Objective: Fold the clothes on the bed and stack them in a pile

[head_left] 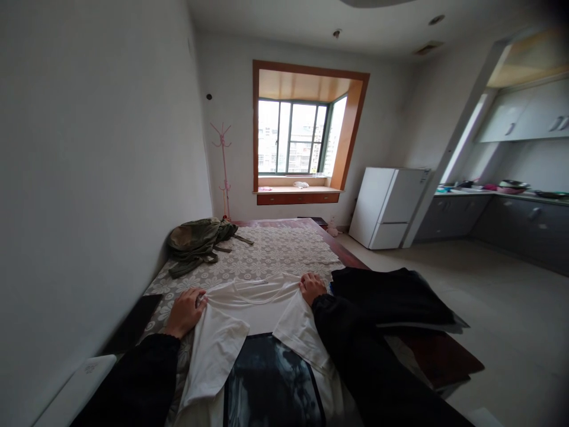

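With shirt point(249, 308) spread flat on bed point(284, 249), left hand point(185, 311) and right hand point(312, 287) pinch its far edge at both corners — cloth held taut, sleeves folded inward. Dark garment point(391, 293) beside right hand; bag point(198, 240) beyond.

T-shirt point(249, 308) on the bed point(284, 249) — backpack point(200, 240) behind-left, folded garment point(386, 293) right.

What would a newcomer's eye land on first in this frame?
Most likely the white T-shirt spread on the lace-covered table, with the left hand and right hand pressing on it at its far corners. Next, the bright window in its wooden frame on the far wall, then the dark garment heaped to the right and the olive bag by the left wall.
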The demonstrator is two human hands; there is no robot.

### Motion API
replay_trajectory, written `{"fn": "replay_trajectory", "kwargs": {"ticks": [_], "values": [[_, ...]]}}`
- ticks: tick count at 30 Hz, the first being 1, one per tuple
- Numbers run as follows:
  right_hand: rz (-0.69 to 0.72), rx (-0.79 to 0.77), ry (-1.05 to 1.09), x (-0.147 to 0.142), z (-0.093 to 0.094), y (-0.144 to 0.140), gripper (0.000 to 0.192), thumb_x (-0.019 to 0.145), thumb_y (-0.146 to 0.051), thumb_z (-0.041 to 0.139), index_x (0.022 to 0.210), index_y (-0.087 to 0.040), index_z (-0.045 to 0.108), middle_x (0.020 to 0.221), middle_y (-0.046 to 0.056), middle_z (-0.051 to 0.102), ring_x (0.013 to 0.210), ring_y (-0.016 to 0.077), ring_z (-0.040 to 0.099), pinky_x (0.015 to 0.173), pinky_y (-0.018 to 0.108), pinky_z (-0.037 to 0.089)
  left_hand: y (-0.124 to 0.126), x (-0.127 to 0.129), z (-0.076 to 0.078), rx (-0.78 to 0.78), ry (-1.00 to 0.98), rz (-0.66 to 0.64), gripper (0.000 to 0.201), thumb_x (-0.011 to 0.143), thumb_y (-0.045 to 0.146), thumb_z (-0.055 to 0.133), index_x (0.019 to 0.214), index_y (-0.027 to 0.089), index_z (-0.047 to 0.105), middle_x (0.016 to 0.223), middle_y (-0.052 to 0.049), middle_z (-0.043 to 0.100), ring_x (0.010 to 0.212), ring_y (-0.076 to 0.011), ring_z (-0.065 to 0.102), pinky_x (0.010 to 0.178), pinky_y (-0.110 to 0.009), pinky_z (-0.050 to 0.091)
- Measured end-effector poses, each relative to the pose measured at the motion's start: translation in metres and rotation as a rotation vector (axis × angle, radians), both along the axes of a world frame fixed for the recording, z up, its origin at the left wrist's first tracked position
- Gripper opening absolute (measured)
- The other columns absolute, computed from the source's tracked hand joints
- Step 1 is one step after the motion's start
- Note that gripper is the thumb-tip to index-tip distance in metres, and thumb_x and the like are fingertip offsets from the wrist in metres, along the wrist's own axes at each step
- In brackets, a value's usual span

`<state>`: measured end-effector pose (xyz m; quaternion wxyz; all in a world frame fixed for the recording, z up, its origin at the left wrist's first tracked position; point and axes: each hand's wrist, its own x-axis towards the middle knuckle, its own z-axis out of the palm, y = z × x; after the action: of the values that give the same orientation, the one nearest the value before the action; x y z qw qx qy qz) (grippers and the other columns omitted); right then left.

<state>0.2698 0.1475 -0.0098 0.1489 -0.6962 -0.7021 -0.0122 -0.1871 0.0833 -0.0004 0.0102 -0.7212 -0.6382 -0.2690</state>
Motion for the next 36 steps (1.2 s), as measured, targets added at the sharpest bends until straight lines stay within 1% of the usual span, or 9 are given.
{"fn": "replay_trajectory", "kwargs": {"ticks": [3,6,9,11,14,17,24,30,36], "values": [[-0.002,-0.004,0.034,0.002,-0.001,0.001,0.019,0.098,-0.029,0.055,0.112,-0.022,0.065,0.129,0.011,0.066,0.125,0.0268,0.053,0.101,0.037,0.034,0.001,-0.002,0.0,0.0,-0.032,0.003,0.032,0.091,0.038,0.05,0.106,0.021,0.072,0.119,-0.011,0.073,0.116,-0.0291,0.064,0.104,-0.044,0.047],[-0.014,0.008,0.07,0.003,-0.004,0.002,0.029,0.098,-0.03,0.054,0.125,-0.021,0.063,0.137,0.011,0.063,0.13,0.026,0.051,0.105,0.037,0.033,0.001,-0.003,0.0,0.005,-0.058,-0.008,0.029,0.091,0.037,0.051,0.103,0.022,0.072,0.117,-0.009,0.074,0.115,-0.0278,0.065,0.104,-0.042,0.047],[-0.052,0.016,0.08,0.003,-0.007,0.003,0.042,0.099,-0.033,0.052,0.139,-0.02,0.056,0.145,0.013,0.059,0.136,0.0265,0.047,0.11,0.038,0.031,0.001,-0.004,-0.001,0.011,-0.073,-0.014,0.03,0.089,0.038,0.052,0.104,0.022,0.073,0.116,-0.009,0.074,0.115,-0.0278,0.066,0.103,-0.042,0.049],[-0.085,0.01,0.072,0.003,-0.008,0.004,0.046,0.099,-0.035,0.052,0.142,-0.02,0.055,0.147,0.014,0.058,0.138,0.0281,0.046,0.112,0.041,0.029,0.001,-0.005,-0.002,0.015,-0.077,-0.011,0.033,0.089,0.039,0.052,0.107,0.022,0.073,0.117,-0.009,0.075,0.116,-0.0287,0.065,0.104,-0.043,0.049],[-0.091,-0.001,0.065,0.003,-0.009,0.004,0.044,0.099,-0.039,0.051,0.137,-0.02,0.06,0.147,0.014,0.058,0.138,0.0289,0.046,0.114,0.043,0.028,0.002,-0.006,-0.004,0.016,-0.084,-0.004,0.037,0.088,0.04,0.052,0.112,0.021,0.073,0.12,-0.01,0.074,0.119,-0.0296,0.064,0.107,-0.044,0.048],[-0.074,-0.001,0.069,0.005,-0.01,0.003,0.04,0.099,-0.04,0.05,0.132,-0.022,0.064,0.147,0.013,0.058,0.137,0.0284,0.046,0.114,0.043,0.028,0.003,-0.007,-0.005,0.009,-0.099,-0.008,0.038,0.088,0.042,0.052,0.111,0.021,0.074,0.121,-0.01,0.074,0.119,-0.0294,0.064,0.108,-0.045,0.047],[-0.067,0.008,0.087,0.006,-0.012,0.003,0.038,0.098,-0.038,0.051,0.13,-0.023,0.065,0.145,0.013,0.059,0.137,0.0279,0.047,0.114,0.044,0.027,0.005,-0.009,-0.006,-0.01,-0.14,-0.012,0.038,0.088,0.045,0.05,0.103,0.021,0.075,0.119,-0.01,0.074,0.118,-0.0293,0.065,0.109,-0.045,0.048],[-0.047,0.017,0.101,0.007,-0.012,0.002,0.035,0.099,-0.036,0.051,0.128,-0.023,0.066,0.143,0.012,0.06,0.136,0.0271,0.047,0.114,0.044,0.027,0.004,-0.007,-0.003,-0.03,-0.176,-0.013,0.035,0.087,0.045,0.051,0.102,0.023,0.074,0.118,-0.008,0.075,0.117,-0.0283,0.065,0.109,-0.045,0.048],[-0.037,0.015,0.084,0.007,-0.01,0.002,0.034,0.098,-0.035,0.052,0.126,-0.025,0.066,0.141,0.011,0.062,0.135,0.0272,0.048,0.113,0.045,0.028,0.001,-0.007,0.002,-0.048,-0.224,-0.012,0.033,0.087,0.043,0.051,0.101,0.023,0.074,0.119,-0.009,0.075,0.119,-0.0282,0.064,0.111,-0.045,0.047]]}}
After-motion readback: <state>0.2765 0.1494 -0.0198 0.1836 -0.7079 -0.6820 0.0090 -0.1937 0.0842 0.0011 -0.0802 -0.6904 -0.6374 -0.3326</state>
